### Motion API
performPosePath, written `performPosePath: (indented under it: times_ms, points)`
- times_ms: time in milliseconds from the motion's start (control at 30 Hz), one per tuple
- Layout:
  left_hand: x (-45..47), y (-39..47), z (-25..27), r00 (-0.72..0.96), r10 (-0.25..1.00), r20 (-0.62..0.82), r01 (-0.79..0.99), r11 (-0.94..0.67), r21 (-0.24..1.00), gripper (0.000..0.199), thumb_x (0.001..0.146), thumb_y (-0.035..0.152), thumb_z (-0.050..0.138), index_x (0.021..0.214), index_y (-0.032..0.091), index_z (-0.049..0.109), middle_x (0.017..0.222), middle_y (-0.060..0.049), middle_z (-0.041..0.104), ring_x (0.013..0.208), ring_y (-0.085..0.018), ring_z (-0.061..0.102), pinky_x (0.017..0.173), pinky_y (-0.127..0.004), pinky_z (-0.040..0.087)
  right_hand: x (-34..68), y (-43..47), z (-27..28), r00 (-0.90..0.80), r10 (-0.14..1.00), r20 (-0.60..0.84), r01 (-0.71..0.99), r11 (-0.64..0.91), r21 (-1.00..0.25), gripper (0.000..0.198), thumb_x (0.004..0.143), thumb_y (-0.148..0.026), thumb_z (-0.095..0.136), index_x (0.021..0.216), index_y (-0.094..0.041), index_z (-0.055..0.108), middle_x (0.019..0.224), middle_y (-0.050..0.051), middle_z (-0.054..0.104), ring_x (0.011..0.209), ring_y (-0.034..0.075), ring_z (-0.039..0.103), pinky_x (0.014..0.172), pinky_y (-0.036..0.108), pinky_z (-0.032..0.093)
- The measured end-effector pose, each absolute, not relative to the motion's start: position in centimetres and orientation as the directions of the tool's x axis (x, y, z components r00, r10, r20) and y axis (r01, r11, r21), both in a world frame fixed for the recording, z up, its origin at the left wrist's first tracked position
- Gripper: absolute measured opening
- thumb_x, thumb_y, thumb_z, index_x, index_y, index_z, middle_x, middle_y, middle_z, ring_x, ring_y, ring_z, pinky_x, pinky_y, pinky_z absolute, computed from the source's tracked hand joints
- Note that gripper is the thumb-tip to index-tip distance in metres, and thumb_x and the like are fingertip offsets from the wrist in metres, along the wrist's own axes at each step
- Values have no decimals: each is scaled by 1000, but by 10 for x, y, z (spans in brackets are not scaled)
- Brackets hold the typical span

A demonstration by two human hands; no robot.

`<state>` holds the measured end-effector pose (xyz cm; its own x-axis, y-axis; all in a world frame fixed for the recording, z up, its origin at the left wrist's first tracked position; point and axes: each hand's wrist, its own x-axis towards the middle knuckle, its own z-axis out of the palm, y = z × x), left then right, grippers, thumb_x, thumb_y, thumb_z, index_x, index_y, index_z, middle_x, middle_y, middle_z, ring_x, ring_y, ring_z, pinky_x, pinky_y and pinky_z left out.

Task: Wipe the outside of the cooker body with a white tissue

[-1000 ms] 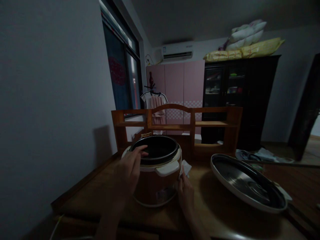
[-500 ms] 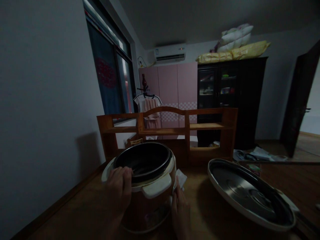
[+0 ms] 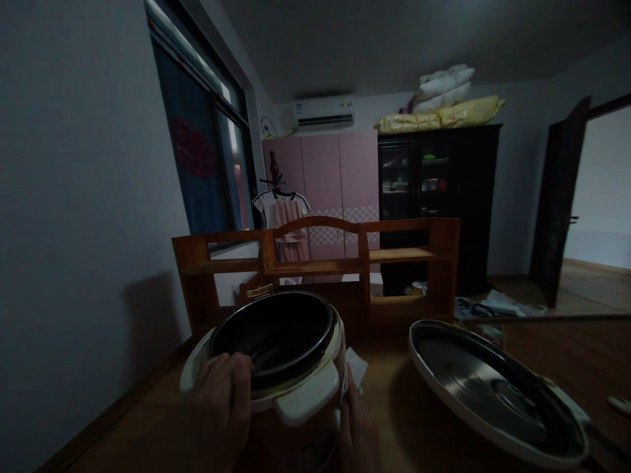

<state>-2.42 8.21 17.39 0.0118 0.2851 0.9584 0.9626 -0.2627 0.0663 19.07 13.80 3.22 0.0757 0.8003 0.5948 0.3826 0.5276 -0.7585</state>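
Note:
A large rice cooker (image 3: 325, 387) with a black inner pot (image 3: 276, 328) stands uncovered on the wooden desk. My left hand (image 3: 221, 401) is closed over the cooker's near-left rim, its fingertips curled to the pot's edge. Low on the right side of the cooker, my right hand (image 3: 359, 427) presses a white tissue or cloth (image 3: 355, 366) against the outer wall. Its fingers are close together, and part of the white piece sticks out above them. To the right rests the round lid (image 3: 473, 387), its metal inner side facing up.
A wooden shelf unit (image 3: 315, 265) rises along the desk's back edge. The wall (image 3: 89, 263) borders the desk on the left. Farther off are a pink wardrobe (image 3: 323, 171), a dark cabinet (image 3: 473, 197) and an open door (image 3: 557, 210).
My view has turned slightly right and up, so the cooker appears a little lower and farther left. Both hands keep their places on it, and the lid lies where it was.

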Motion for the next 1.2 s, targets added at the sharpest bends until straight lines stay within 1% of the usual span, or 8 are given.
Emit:
performPosePath:
  times_ms: [167, 267, 433, 600, 767, 867, 1000, 1200]
  points:
    - [-26, 82, 170, 2, 289, 957, 965, -252, 74, 15, 94, 21, 43, 89, 24, 56, 85, -2, 66, 87, -22, 60, 92, -41, 44, 189, 150, 14, 135, 777, 615, 323, 553, -768, 52, 99, -25, 34, 150, -33, 35, 141, 2, 56, 127, 26, 57, 98, 40, 55]
    - [-23, 81, 172, -20, 299, 954, 963, -251, 99, 17, 95, 22, 43, 85, 25, 56, 83, -2, 66, 87, -21, 60, 90, -41, 44, 193, 150, 14, 39, 787, 616, 308, 577, -757, 53, 98, -25, 35, 150, -33, 33, 146, 1, 51, 130, 26, 54, 101, 41, 53]
    - [-16, 79, 180, -65, 281, 958, 957, -256, 140, 18, 95, 23, 44, 82, 24, 57, 80, -2, 66, 86, -21, 60, 87, -39, 46, 196, 138, 30, 53, 865, 498, 245, 473, -847, 51, 101, -33, 32, 152, -32, 28, 152, 1, 42, 137, 25, 45, 109, 44, 44]
    - [-12, 77, 186, -63, 301, 952, 959, -246, 142, 24, 96, 22, 42, 77, 23, 56, 76, -2, 65, 79, -20, 59, 84, -38, 45, 194, 137, 43, 122, 914, 386, 61, 381, -922, 49, 100, -42, 39, 144, -24, 48, 146, 6, 50, 137, 26, 46, 112, 46, 40]
    - [-14, 79, 183, -48, 292, 955, 955, -267, 130, 21, 95, 20, 42, 79, 22, 57, 77, -2, 66, 80, -19, 60, 86, -37, 44, 192, 148, 62, 196, 899, 392, -61, 410, -910, 46, 95, -43, 47, 132, -19, 62, 138, 9, 59, 132, 27, 52, 110, 45, 42]
    - [-17, 80, 180, -46, 308, 950, 953, -271, 134, 22, 95, 20, 42, 78, 22, 57, 77, -2, 66, 80, -19, 60, 88, -38, 43, 189, 147, 84, 181, 907, 380, -82, 399, -913, 49, 96, -43, 44, 137, -20, 57, 142, 8, 55, 136, 26, 47, 112, 44, 38]
    - [-18, 81, 178, -65, 329, 942, 953, -261, 157, 25, 95, 22, 41, 76, 22, 57, 76, -2, 65, 79, -19, 59, 88, -38, 42, 186, 144, 110, 140, 891, 433, -112, 448, -887, 51, 97, -40, 41, 143, -20, 50, 147, 7, 50, 139, 24, 43, 115, 42, 32]
    - [-17, 81, 181, -47, 288, 956, 961, -248, 122, 26, 95, 21, 42, 73, 21, 55, 71, -2, 61, 73, -18, 55, 82, -35, 42, 184, 144, 117, 172, 890, 423, -160, 449, -879, 48, 96, -39, 43, 140, -21, 54, 145, 6, 53, 136, 24, 48, 112, 37, 34]
